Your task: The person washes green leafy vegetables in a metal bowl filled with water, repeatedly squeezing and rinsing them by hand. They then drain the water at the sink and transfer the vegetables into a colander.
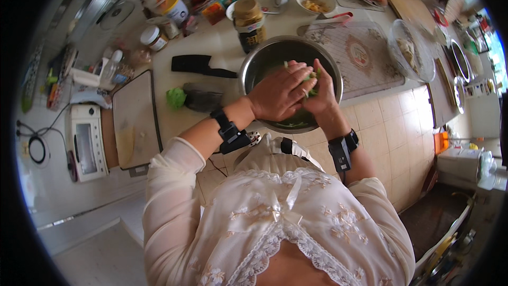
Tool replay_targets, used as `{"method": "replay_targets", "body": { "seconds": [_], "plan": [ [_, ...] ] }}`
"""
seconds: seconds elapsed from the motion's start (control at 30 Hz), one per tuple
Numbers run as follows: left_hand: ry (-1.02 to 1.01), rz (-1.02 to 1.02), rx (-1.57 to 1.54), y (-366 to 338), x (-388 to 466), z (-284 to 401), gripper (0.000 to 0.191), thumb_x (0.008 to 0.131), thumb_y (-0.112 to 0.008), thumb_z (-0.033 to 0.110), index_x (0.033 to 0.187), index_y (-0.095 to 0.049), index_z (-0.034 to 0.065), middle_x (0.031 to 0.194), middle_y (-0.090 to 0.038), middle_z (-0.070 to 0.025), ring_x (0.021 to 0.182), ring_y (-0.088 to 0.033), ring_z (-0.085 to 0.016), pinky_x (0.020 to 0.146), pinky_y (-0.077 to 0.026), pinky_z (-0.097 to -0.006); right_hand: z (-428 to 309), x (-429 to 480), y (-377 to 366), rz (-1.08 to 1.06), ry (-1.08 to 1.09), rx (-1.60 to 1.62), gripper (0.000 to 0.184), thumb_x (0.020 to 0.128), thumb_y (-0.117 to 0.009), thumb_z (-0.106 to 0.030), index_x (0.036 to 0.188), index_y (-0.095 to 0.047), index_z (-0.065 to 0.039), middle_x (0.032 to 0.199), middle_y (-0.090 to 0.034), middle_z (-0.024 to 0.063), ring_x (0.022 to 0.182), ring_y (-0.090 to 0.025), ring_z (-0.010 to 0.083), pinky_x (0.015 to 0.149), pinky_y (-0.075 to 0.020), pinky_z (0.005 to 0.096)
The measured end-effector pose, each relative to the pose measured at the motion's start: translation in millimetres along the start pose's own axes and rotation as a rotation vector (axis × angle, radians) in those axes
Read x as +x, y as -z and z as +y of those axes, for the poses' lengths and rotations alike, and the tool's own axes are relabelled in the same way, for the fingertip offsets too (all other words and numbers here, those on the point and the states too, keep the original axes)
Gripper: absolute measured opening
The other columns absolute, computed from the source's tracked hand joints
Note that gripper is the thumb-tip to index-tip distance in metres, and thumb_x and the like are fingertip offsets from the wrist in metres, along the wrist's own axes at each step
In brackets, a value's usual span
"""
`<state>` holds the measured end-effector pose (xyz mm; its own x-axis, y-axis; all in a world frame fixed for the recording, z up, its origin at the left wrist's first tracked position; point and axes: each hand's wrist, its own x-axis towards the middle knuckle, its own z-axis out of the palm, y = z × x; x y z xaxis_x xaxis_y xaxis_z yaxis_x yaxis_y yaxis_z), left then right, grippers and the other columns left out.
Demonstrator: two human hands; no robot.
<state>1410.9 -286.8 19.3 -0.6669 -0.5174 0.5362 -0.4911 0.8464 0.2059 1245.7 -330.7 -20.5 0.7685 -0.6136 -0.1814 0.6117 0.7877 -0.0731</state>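
Over a stainless-steel mixing bowl (337,67), my left hand (279,91) and my right hand (323,93) are pressed together. Chopped green vegetables (312,90) are held between them, with bits showing at the fingers. More green pieces (294,124) lie low in the bowl near its front wall. My hands hide much of the bowl's inside. Left of the bowl lies a black cleaver (192,64), its handle pointing at the rim. A dark wrapped item (203,97) with a green bunched end (176,98) rests below the cleaver.
Behind the bowl stands a gold-lidded jar (249,24). A patterned board or mat (359,53) lies to the right, beside a clear bowl of dough-like food (408,53). A white dish (316,2) of yellowish food is farther back. A cutting board (137,123) and a toaster oven (88,143) are leftward.
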Motion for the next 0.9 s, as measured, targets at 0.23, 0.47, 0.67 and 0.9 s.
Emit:
{"method": "replay_targets", "body": {
  "seconds": [0.23, 0.47, 0.67, 0.9],
  "plan": [
    [-0.050, -0.046, 0.510, -20.9, -6.3, 5.0, 0.044, 0.081, -0.054, 0.022, 0.119, -0.051, -0.0010, 0.129, -0.048, -0.0206, 0.122, -0.046, -0.038, 0.106, -0.037, -0.0469, 3.8, 1.1, -11.3, 0.168, -0.014, -0.118, 0.046, 0.094, -0.046, -0.052, 0.094, -0.063, -0.009, 0.092, -0.066, 0.0039, 0.091, -0.063, 0.0221, 0.086, -0.0498, 0.0387],
    [-0.111, 0.041, 0.849, -24.5, 2.1, 5.2, 0.039, 0.083, -0.050, 0.022, 0.115, -0.058, -0.0002, 0.117, -0.058, -0.0177, 0.111, -0.056, -0.035, 0.103, -0.042, -0.0444, -6.6, 8.9, -23.4, 0.288, 0.072, -0.335, 0.024, 0.092, -0.054, -0.030, 0.074, -0.058, -0.016, 0.073, -0.062, -0.0019, 0.071, -0.060, 0.0144, 0.066, -0.0503, 0.0275],
    [-0.092, 0.159, 0.963, -25.4, 8.6, 6.3, 0.034, 0.082, -0.050, 0.021, 0.108, -0.060, 0.0009, 0.112, -0.060, -0.0170, 0.109, -0.057, -0.034, 0.103, -0.042, -0.0453, -12.1, 13.8, -29.4, 0.364, 0.138, -0.448, 0.021, 0.091, -0.055, -0.028, 0.074, -0.059, -0.015, 0.071, -0.062, -0.0015, 0.069, -0.060, 0.0144, 0.065, -0.0498, 0.0285],
    [-0.025, 0.044, 0.471, -8.4, 3.4, -2.5, 0.043, 0.077, -0.060, 0.031, 0.109, -0.057, 0.0021, 0.117, -0.053, -0.0163, 0.113, -0.051, -0.034, 0.103, -0.040, -0.0463, -13.8, 16.3, -23.2, 0.252, -0.059, -0.365, 0.034, 0.094, -0.048, -0.042, 0.093, -0.064, -0.012, 0.088, -0.066, 0.0051, 0.084, -0.064, 0.0233, 0.078, -0.0520, 0.0384]
  ]
}}
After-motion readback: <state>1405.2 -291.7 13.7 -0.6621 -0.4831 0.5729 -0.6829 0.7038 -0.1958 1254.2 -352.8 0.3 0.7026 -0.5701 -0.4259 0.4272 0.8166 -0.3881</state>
